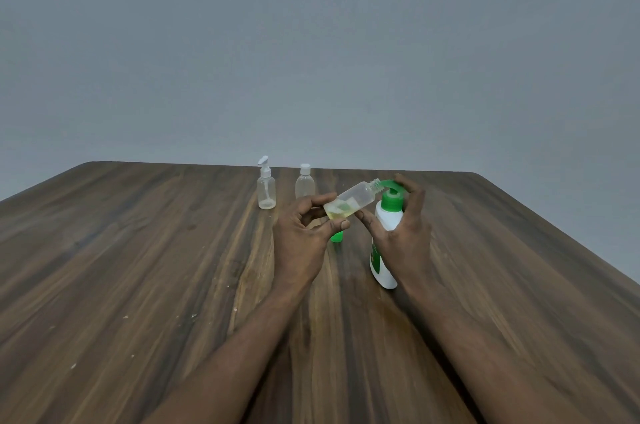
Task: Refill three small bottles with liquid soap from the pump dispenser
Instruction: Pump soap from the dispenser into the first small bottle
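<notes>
My left hand (304, 233) grips a small clear uncapped bottle (353, 200), tilted with its open neck against the green spout of the pump dispenser (386, 243). A little yellowish liquid lies in the bottle's lower end. The white dispenser stands on the table, and my right hand (403, 226) wraps around it with fingers over the green pump head. A green cap (336, 236) rests on the table just below the tilted bottle. Farther back stand a clear bottle with a white pump top (266, 189) and a clear bottle with a white cap (305, 183).
All of it sits on a dark wooden table (138, 267) whose far edge meets a plain grey wall. A few pale specks dot the wood at the left front.
</notes>
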Motion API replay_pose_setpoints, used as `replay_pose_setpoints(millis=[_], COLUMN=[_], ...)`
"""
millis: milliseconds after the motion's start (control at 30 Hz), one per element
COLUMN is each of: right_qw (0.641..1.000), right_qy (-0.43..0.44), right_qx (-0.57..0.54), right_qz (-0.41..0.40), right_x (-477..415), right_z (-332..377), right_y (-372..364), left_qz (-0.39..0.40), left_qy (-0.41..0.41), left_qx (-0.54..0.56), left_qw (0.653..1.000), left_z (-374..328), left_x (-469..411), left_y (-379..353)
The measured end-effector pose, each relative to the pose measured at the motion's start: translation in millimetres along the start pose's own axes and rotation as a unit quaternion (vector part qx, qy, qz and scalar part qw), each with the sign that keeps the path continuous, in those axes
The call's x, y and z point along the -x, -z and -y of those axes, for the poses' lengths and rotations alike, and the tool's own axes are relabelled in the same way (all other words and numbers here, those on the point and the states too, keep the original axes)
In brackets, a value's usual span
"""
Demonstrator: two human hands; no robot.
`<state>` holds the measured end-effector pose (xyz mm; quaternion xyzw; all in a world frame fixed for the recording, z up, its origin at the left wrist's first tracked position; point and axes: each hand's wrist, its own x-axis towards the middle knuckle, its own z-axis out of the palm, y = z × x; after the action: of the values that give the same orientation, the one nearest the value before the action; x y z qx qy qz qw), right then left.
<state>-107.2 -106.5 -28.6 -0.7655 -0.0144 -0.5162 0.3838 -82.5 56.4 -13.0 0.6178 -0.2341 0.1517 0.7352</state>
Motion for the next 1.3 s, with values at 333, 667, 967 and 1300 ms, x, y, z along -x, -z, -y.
replay_pose_setpoints(millis=[333,667,967,1300], right_qw=[1.000,1.000,1.000,1.000], right_qy=[-0.008,-0.004,-0.025,-0.011], right_qx=[-0.009,0.005,-0.013,-0.002], right_qz=[0.014,0.028,0.010,0.016], right_x=[0.6,0.8,1.2,1.3], right_z=[1.8,0.7,-2.3,3.5], right_y=[1.7,2.6,0.1,1.4], left_qz=[0.001,0.005,0.004,0.010], left_qy=[0.000,-0.003,0.007,-0.004], left_qx=[-0.005,-0.007,0.005,0.007], left_qw=[1.000,1.000,1.000,1.000], left_z=[-0.7,-4.1,-2.7,-4.4], left_x=[0.7,2.0,2.3,2.5], left_y=[-0.3,-2.3,-0.9,-2.6])
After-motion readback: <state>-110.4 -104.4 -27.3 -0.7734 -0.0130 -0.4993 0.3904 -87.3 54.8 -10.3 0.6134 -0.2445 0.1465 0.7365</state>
